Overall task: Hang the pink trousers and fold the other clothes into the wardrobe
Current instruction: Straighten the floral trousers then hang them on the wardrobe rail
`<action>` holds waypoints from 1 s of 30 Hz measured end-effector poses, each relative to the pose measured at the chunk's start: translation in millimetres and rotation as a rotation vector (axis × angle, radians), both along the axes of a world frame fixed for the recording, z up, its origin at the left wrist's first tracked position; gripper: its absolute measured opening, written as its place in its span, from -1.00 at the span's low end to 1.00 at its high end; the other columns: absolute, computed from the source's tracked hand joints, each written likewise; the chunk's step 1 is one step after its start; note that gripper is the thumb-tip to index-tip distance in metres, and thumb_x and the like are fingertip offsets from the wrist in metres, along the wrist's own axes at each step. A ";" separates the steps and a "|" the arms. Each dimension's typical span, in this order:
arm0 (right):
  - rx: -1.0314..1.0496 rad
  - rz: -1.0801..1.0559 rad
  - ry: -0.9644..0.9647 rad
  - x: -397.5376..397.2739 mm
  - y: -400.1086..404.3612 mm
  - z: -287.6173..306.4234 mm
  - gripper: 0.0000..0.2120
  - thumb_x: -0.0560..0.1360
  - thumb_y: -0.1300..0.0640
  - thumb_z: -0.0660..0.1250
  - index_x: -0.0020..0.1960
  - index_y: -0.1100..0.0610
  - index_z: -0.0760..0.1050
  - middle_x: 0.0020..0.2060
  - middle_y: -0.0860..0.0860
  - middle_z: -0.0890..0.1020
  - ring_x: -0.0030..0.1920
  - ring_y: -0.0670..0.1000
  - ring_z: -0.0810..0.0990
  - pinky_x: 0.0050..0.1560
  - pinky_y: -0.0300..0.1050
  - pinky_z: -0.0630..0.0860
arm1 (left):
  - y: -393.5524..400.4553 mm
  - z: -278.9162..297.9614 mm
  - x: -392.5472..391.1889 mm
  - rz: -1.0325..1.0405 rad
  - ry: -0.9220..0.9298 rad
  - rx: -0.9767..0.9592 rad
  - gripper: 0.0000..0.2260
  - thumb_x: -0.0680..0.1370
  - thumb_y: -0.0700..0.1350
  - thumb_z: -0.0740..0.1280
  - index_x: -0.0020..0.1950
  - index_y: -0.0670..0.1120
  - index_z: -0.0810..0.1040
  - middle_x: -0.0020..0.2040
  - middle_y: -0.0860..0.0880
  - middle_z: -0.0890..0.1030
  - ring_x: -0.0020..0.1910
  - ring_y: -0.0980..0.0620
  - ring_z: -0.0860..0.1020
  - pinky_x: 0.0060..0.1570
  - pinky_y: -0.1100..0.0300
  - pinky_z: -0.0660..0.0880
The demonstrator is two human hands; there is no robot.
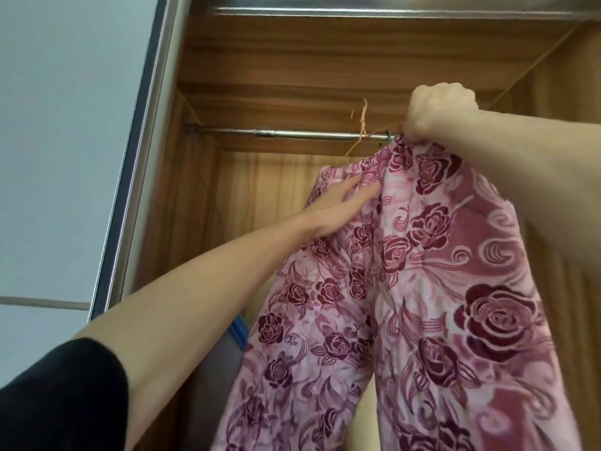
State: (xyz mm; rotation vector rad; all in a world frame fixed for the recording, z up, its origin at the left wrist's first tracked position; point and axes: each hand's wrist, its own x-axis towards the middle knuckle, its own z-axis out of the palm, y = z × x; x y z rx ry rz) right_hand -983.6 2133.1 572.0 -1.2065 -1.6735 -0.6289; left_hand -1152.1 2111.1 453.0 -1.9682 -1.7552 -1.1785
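Trousers, pink with a rose print and bearing no legible writing, are being held up inside the wardrobe, just below the metal rail. The waistband and the orange wire hanger are being gripped by the right hand. The left hand is being pressed against the waistband, fingers extended.
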 end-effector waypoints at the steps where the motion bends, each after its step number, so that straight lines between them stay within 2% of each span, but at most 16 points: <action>1: -0.019 -0.008 -0.002 -2.4 0.8 0.9 -0.67 0.49 0.19 0.45 0.23 0.25 0.58 0.20 0.24 0.63 0.23 0.29 0.61 -0.01 0.00 0.49 | 4.6 1.6 1.3 -0.008 -0.016 -0.001 -0.29 0.63 0.44 0.00 0.71 0.14 0.06 0.72 0.04 0.04 0.67 -0.03 0.07 0.61 -0.19 0.01; 4: -0.046 -0.032 0.002 -10.6 9.1 3.8 -0.69 0.48 0.22 0.45 0.20 0.26 0.59 0.17 0.24 0.63 0.22 0.28 0.61 -0.06 -0.01 0.46 | 23.8 6.4 -0.8 0.001 -0.032 -0.008 -0.25 0.60 0.48 -0.03 0.71 0.15 0.03 0.72 0.02 0.02 0.68 -0.07 0.03 0.61 -0.22 -0.01; 8: -0.052 -0.037 0.017 -27.9 26.6 3.2 -0.70 0.52 0.19 0.44 0.22 0.27 0.59 0.20 0.23 0.63 0.25 0.26 0.61 -0.02 0.00 0.50 | 46.8 17.6 -8.7 -0.005 -0.042 -0.021 -0.20 0.55 0.55 -0.11 0.71 0.16 0.02 0.72 0.00 0.01 0.69 -0.09 0.04 0.61 -0.27 -0.01; 14: -0.064 -0.020 -0.053 -54.2 41.7 -10.9 -0.68 0.54 0.15 0.42 0.27 0.20 0.57 0.24 0.17 0.64 0.28 0.20 0.61 0.12 -0.01 0.52 | 71.8 16.4 -30.3 -0.052 -0.109 0.036 -0.18 0.53 0.57 -0.15 0.69 0.19 0.09 0.70 0.04 0.13 0.66 -0.06 0.14 0.59 -0.18 0.06; 17: -0.100 -0.020 -0.106 -58.2 43.3 -21.6 -0.59 0.51 0.09 0.46 0.33 0.16 0.55 0.29 0.14 0.62 0.32 0.19 0.60 0.19 0.00 0.53 | 73.7 9.8 -36.9 -0.037 -0.122 0.036 -0.16 0.50 0.59 -0.14 0.68 0.19 0.13 0.69 0.05 0.18 0.66 -0.04 0.16 0.57 -0.09 0.08; 25: -0.153 0.135 -0.116 -49.7 51.3 -34.8 -0.46 0.57 -0.19 0.37 0.39 0.15 0.49 0.36 0.13 0.58 0.35 0.22 0.56 0.24 0.03 0.49 | 60.8 -1.4 -33.2 -0.015 -0.128 0.043 -0.28 0.65 0.42 -0.14 0.70 0.05 0.12 0.69 -0.02 0.15 0.66 -0.06 0.11 0.58 -0.11 0.03; 28: -0.099 0.136 -0.182 -42.4 53.0 -44.8 -0.38 0.58 -0.22 0.33 0.44 0.19 0.36 0.34 0.19 0.56 0.33 0.28 0.55 0.22 0.07 0.47 | 56.6 -4.8 -32.2 -0.009 -0.130 0.054 -0.28 0.64 0.43 -0.13 0.69 0.07 0.13 0.69 -0.02 0.16 0.66 -0.05 0.13 0.57 -0.12 0.05; 30: -0.033 0.134 -0.252 -36.1 53.8 -53.2 -0.41 0.60 -0.20 0.30 0.43 0.19 0.33 0.31 0.23 0.55 0.31 0.31 0.54 0.22 0.10 0.45 | 53.9 -7.6 -30.8 -0.018 -0.123 0.066 -0.32 0.65 0.42 -0.11 0.69 0.11 0.14 0.69 0.01 0.16 0.65 -0.02 0.14 0.57 -0.07 0.06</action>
